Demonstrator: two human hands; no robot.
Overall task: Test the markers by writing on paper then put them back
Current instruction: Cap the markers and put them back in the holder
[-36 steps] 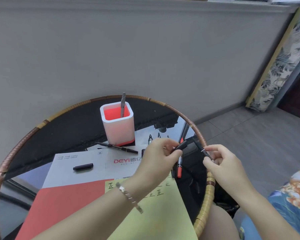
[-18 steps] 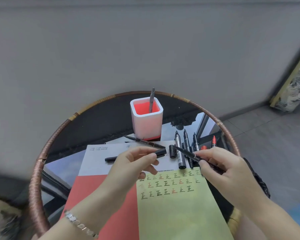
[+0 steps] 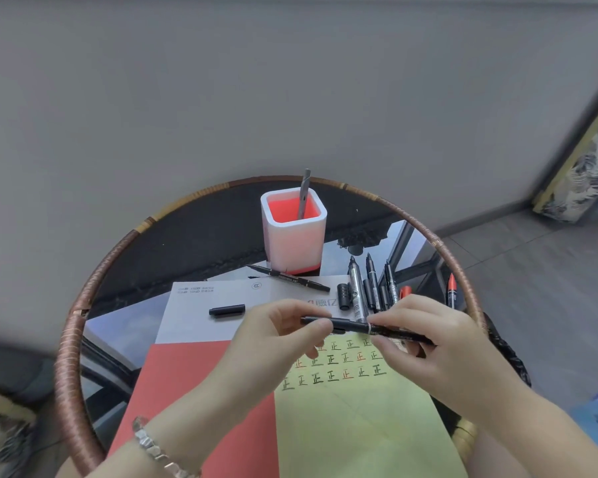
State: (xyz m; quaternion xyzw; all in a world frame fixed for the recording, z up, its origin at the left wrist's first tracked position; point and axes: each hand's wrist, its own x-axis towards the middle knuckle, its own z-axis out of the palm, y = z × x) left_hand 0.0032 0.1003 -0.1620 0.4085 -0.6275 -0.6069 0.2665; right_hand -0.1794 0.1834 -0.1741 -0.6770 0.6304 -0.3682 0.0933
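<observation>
Both hands hold one thin black marker (image 3: 353,326) level above the yellow paper (image 3: 356,408), which carries rows of written characters. My left hand (image 3: 277,336) pinches the cap end of the marker. My right hand (image 3: 425,343) grips its barrel. A white pen holder (image 3: 293,232) with a red inside stands at the back of the table with one grey pen in it. Several markers (image 3: 370,288) lie to the right of the holder. Another thin black marker (image 3: 287,278) lies in front of the holder.
A loose black cap (image 3: 227,310) lies on the white and red folder (image 3: 201,367) under the paper. A short black cap (image 3: 344,296) sits beside the lying markers. The round glass table has a woven rim (image 3: 70,339). A grey wall stands behind.
The view has shifted left and down. My hands came together: the cap in my left hand now meets the marker in my right hand, which were apart before.
</observation>
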